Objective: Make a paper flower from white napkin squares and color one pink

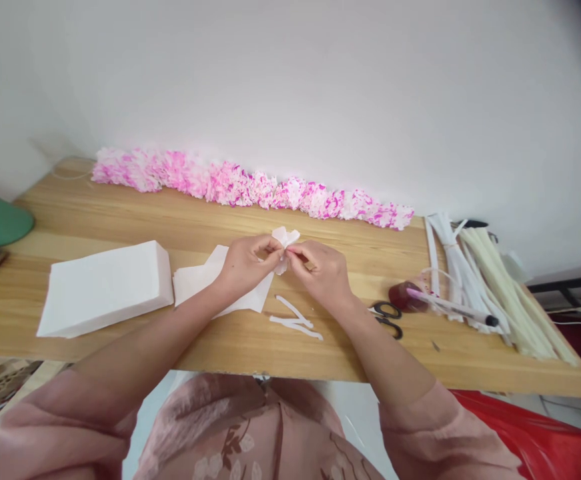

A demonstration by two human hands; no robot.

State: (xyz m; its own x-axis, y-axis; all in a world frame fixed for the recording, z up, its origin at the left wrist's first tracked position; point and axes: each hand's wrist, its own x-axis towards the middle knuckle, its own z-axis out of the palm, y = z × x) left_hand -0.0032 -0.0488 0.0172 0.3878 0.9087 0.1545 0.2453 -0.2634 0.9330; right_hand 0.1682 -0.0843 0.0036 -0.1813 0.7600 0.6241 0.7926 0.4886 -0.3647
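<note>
Both my hands meet over the middle of the wooden table (120,220). My left hand (244,263) and my right hand (320,270) are closed in a pinch on a small folded white tissue piece (285,238), gathered at its middle and fanning out above my fingers. Under my left hand lies a loose sheet of white tissue (197,280). Thin white paper strips (295,321) lie on the table just in front of my right wrist.
A thick stack of white tissue (105,287) lies at the left. A row of pink-and-white tissue flowers (250,187) lines the wall. At the right are black scissors (387,319), a pink pen (450,307), a small dark-red container (401,297) and a bundle of white sticks (490,280).
</note>
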